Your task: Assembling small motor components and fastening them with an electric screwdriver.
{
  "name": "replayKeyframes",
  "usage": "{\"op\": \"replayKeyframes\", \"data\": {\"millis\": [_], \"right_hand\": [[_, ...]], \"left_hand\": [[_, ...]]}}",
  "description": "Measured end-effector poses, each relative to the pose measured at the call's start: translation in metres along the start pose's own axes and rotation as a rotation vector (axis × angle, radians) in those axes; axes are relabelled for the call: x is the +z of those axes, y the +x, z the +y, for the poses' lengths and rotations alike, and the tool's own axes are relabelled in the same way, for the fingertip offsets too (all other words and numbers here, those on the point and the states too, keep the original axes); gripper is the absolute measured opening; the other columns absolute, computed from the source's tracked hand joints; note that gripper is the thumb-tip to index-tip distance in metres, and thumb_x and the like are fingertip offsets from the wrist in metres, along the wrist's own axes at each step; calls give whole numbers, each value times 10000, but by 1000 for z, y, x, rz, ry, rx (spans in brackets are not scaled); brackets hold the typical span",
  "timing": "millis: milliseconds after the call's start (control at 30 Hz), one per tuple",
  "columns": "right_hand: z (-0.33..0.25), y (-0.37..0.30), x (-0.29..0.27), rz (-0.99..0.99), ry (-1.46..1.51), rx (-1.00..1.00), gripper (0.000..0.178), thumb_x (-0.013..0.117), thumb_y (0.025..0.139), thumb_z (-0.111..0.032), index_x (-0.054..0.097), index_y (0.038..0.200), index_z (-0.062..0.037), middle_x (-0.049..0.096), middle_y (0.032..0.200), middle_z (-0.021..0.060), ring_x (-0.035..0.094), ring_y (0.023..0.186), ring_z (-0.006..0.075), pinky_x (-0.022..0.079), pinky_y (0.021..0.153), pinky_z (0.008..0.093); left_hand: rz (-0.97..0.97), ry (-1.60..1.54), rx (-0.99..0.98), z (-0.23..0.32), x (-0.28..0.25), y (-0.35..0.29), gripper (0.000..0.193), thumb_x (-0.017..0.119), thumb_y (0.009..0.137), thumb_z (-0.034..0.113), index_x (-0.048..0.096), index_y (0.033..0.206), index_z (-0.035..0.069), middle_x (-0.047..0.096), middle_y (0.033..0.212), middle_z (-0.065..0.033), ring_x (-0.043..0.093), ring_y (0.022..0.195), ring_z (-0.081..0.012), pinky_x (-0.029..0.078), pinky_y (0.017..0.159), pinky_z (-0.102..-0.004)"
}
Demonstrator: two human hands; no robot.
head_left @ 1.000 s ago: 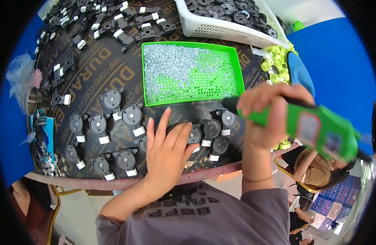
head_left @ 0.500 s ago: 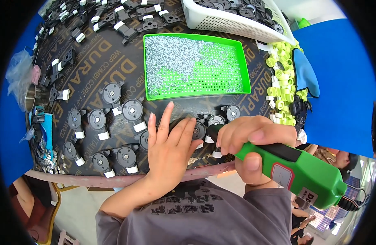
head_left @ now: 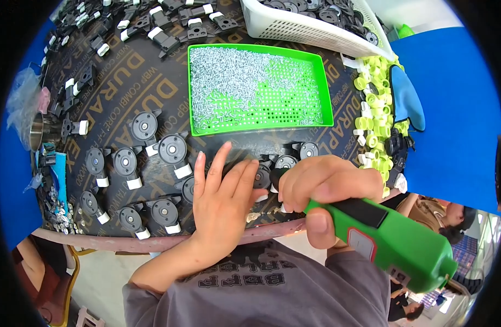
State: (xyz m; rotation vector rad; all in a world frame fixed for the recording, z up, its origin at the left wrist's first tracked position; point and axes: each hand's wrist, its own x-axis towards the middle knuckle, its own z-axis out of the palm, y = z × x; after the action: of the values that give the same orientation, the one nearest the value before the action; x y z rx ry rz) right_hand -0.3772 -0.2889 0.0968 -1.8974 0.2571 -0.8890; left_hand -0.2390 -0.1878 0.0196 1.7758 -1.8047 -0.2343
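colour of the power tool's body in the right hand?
The power tool is bright green, with a black strip; it shows in the head view.

The view comes from the left one of two fisheye cameras worn side by side on the head. Upright, it looks down from close above the left hand [head_left: 219, 210] and right hand [head_left: 335, 182], the shirt [head_left: 223, 308] at its lower edge, the table [head_left: 128, 101] across its middle.
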Motion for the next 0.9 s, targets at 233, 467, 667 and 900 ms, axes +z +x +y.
{"op": "replayKeyframes", "data": {"millis": [233,467,667,900], "right_hand": [[7,14,-9,504,135,-63,295,616,948,-207,394,1082,-66,556,703,107,573,612,202,508,562,339],[67,25,-28,508,-78,-139,196,529,950,-64,429,1118,-51,509,682,91,483,504,171,467,462,328],[67,25,-28,510,-58,-113,188,526,953,-67,419,1107,-50,507,680,98,486,502,172,476,480,335],[66,22,-28,494,-57,-147,189,534,952,-76,418,1100,-52,508,680,101,491,514,177,476,485,334]], "left_hand": [[-11,-14,-3,1,2,-5,459,719,800,254,608,1193,45,615,1148,-68,456,1305,-301,264,1105,-563],[-15,69,15,4,0,-4,556,707,828,341,564,1283,57,606,1243,-67,437,1334,-347,189,1089,-633],[-15,67,-19,2,0,-4,553,705,838,368,573,1264,43,618,1212,-73,442,1324,-363,154,1100,-638],[-15,47,-18,3,-1,-2,509,709,841,343,596,1218,21,621,1187,-88,443,1317,-377,160,1102,-637]]}}
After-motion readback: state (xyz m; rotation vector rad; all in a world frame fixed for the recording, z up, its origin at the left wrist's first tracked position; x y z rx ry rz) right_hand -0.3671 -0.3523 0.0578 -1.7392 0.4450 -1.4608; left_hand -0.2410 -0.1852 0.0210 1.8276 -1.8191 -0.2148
